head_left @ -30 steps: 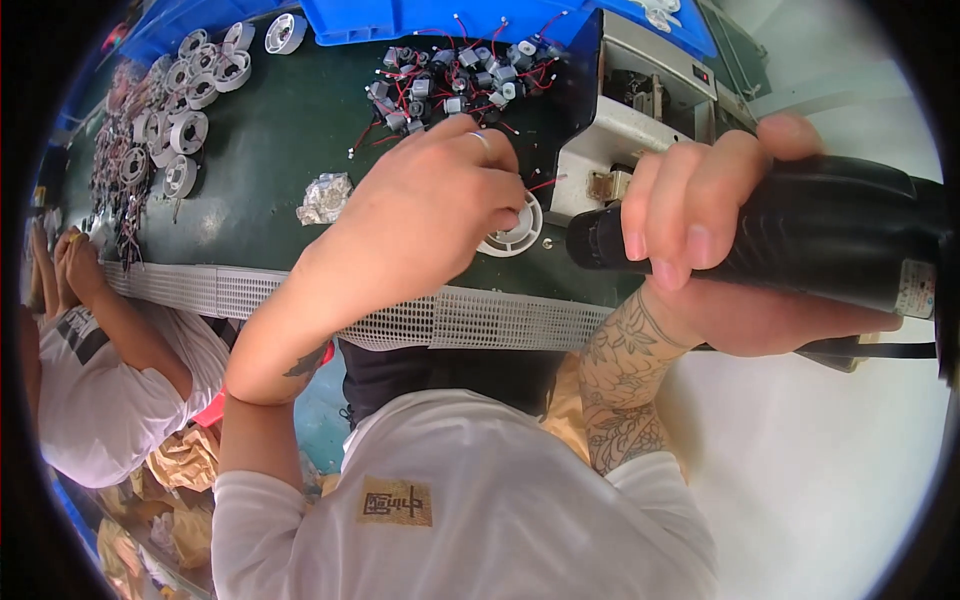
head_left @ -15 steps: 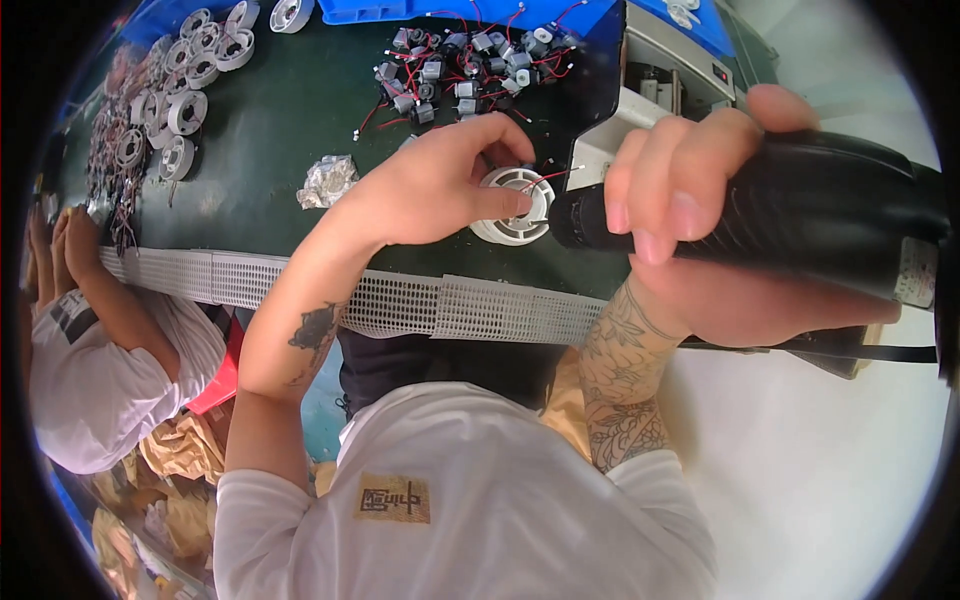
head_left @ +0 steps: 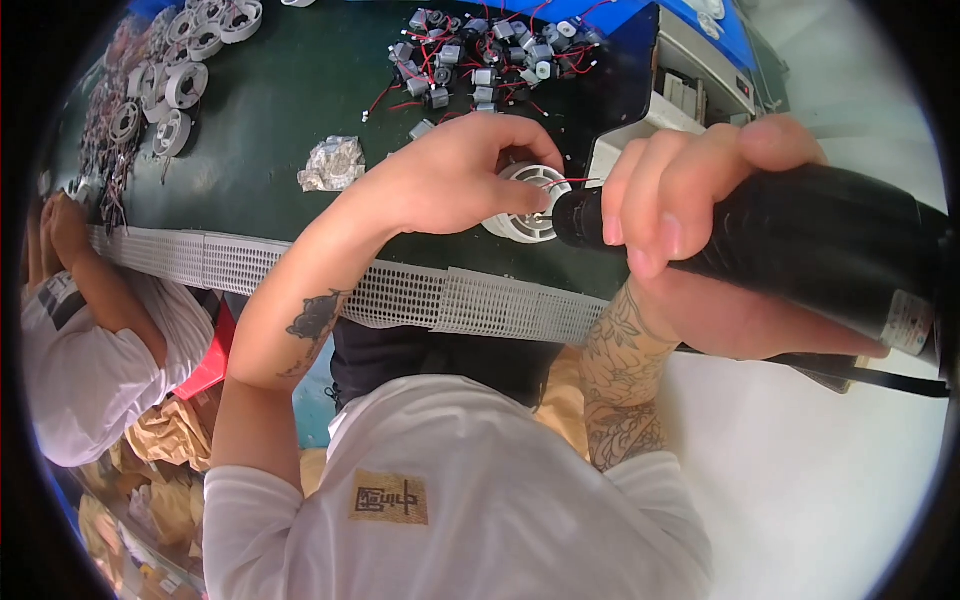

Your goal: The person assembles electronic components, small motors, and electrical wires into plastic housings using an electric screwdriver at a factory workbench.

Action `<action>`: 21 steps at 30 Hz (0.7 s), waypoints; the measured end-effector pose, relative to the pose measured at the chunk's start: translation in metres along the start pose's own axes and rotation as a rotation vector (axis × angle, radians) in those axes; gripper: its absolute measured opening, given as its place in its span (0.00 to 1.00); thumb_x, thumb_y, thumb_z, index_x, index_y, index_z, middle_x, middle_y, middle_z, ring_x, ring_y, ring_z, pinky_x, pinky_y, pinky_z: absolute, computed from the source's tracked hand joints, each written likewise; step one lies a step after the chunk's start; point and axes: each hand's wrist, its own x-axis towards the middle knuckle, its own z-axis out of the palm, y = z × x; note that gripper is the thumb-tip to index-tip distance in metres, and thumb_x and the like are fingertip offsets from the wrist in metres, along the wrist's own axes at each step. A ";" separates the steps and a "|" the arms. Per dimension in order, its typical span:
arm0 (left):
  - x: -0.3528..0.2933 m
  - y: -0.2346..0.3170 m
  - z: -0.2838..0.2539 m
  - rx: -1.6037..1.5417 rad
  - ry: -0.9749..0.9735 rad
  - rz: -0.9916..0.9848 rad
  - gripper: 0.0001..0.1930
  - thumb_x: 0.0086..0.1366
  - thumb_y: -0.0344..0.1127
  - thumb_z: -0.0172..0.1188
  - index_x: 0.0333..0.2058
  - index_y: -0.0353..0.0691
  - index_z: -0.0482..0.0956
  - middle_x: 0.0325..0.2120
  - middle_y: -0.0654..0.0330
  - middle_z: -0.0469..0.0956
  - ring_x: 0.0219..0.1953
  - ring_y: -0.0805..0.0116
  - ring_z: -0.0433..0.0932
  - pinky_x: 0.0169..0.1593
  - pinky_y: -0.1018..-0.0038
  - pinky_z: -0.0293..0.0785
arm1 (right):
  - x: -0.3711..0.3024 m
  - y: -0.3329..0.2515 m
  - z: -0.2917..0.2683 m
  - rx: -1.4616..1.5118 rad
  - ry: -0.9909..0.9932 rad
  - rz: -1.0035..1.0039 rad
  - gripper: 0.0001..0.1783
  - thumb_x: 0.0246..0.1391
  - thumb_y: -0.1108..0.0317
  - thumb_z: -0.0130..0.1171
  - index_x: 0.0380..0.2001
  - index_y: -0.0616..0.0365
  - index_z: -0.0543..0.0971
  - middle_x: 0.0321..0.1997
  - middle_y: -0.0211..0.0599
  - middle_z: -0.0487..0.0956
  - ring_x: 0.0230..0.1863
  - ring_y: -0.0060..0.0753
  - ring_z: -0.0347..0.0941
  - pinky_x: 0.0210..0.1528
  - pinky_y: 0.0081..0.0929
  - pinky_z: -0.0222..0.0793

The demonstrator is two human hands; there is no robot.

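My left hand (head_left: 465, 175) curls round a white round plastic housing (head_left: 512, 230) on the bench, its thumb pressing on the spoked face. A thin red wire (head_left: 575, 181) runs out from the housing. In my right hand (head_left: 690, 205) is a thick black power screwdriver (head_left: 820, 230), held nearly level. Its nose points left at the housing's face, and a thin bit seems to reach the centre there. Whether a screw sits under the bit is too small to tell.
Beyond my hands lies a pile of small motors (head_left: 485, 75) with red wires. A crumpled silvery bag (head_left: 332, 165) is left of my forearm. More white housings (head_left: 186, 85) stand far left, near a co-worker's arm (head_left: 110, 290). A perforated white strip (head_left: 410, 295) edges the bench; a grey machine (head_left: 700, 75) stands right.
The whole view has shifted slightly. The screwdriver's rear end has dipped in the picture while its nose stays at the housing. My left hand keeps its grip.
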 end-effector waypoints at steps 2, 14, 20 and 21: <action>0.000 0.000 0.002 -0.012 0.003 -0.004 0.16 0.56 0.31 0.66 0.43 0.34 0.79 0.33 0.59 0.81 0.33 0.73 0.75 0.37 0.75 0.71 | -0.001 0.003 -0.001 0.000 0.009 0.006 0.60 0.42 0.15 0.43 0.60 0.61 0.65 0.27 0.34 0.73 0.22 0.31 0.69 0.26 0.32 0.64; -0.008 0.008 0.008 0.161 0.079 0.026 0.17 0.56 0.36 0.67 0.43 0.36 0.80 0.34 0.54 0.81 0.37 0.63 0.79 0.42 0.70 0.74 | 0.000 0.000 0.000 0.147 -0.036 -0.116 0.57 0.41 0.17 0.49 0.53 0.62 0.70 0.23 0.34 0.73 0.19 0.30 0.68 0.22 0.29 0.63; -0.037 0.009 0.024 0.669 0.272 0.415 0.32 0.47 0.40 0.76 0.51 0.39 0.74 0.50 0.51 0.70 0.55 0.49 0.68 0.57 0.61 0.66 | -0.022 -0.041 -0.042 0.197 0.046 -0.395 0.56 0.45 0.18 0.46 0.56 0.62 0.68 0.22 0.33 0.72 0.16 0.28 0.65 0.21 0.32 0.63; -0.038 0.015 0.020 0.670 0.398 0.445 0.32 0.46 0.40 0.76 0.50 0.38 0.75 0.47 0.51 0.72 0.52 0.50 0.69 0.55 0.60 0.68 | -0.022 -0.042 -0.044 0.189 0.050 -0.412 0.56 0.45 0.18 0.46 0.56 0.62 0.68 0.22 0.33 0.72 0.16 0.28 0.65 0.21 0.32 0.63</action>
